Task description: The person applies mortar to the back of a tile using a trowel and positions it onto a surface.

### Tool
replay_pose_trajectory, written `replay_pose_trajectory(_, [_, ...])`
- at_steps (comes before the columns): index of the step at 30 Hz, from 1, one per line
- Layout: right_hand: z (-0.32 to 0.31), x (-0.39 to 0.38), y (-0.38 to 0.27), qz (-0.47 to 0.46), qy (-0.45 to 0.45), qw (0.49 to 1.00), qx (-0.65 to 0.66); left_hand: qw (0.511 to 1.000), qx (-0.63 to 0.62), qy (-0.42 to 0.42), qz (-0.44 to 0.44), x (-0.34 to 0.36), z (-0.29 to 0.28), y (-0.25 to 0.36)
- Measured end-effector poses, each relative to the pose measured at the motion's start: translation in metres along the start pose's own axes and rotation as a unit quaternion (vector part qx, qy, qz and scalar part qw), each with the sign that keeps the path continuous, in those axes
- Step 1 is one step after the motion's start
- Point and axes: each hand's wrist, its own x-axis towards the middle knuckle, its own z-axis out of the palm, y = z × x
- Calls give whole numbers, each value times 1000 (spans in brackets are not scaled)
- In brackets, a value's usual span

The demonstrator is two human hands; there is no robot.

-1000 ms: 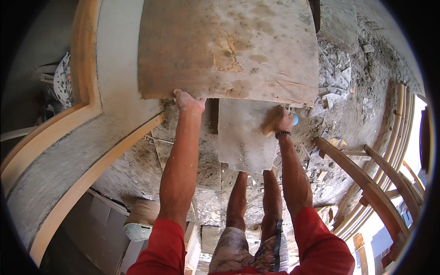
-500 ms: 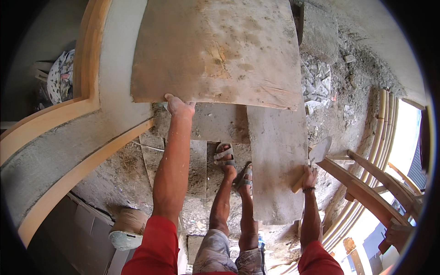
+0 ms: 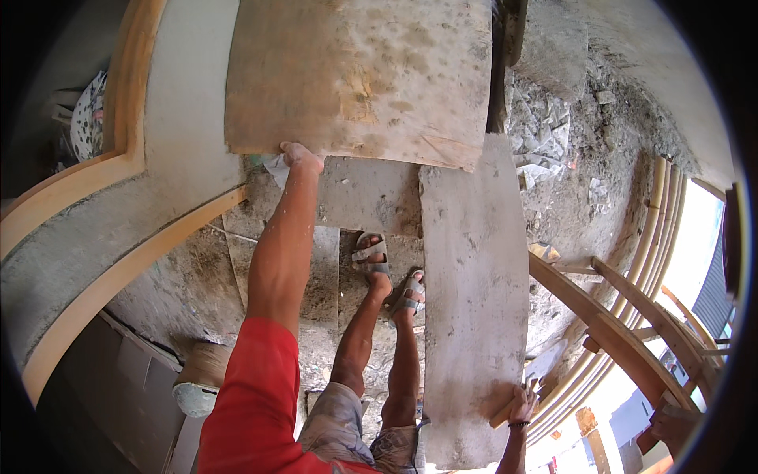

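1. With the left hand (image 3: pixel 302 156), upper left of centre, grips the lower edge of a large stained board (image 3: pixel 355 87), upper centre.
2. Has a long grey board (image 3: pixel 474 292) running from right of centre to the lower edge.
3. With the right hand (image 3: pixel 521 404), lower right, grasps a wooden handle (image 3: pixel 502 415) over that board's right edge; cannot tell if also clutching the board.

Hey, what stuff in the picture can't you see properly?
All in the head view:
- Some fingers of the left hand: hidden under the large board.
- The large board's far end: cut off by the top edge.
- Part of the wooden-handled tool: covered by the right hand.
- The right forearm: cut off by the bottom edge.
- The spotted white thing: too small to name.
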Motion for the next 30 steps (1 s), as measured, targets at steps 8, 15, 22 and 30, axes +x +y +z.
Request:
replay_pose_trajectory(8, [-62,-48,-20,77,-19,996,41,997,82,4,-6,40,-3,9])
replay_pose_trajectory(15, [-128,-67,-28,67,-43,996,35,997,49,29,-45,46,-1,5])
replay_pose_trajectory(22, [-133,-99,-65,76,-54,995,27,999,47,-5,-6,25,4,3])
replay_pose_trajectory(30, [-149,-112,-2,58,-33,997,44,879,460,-126,-11,-92,-118,-118])
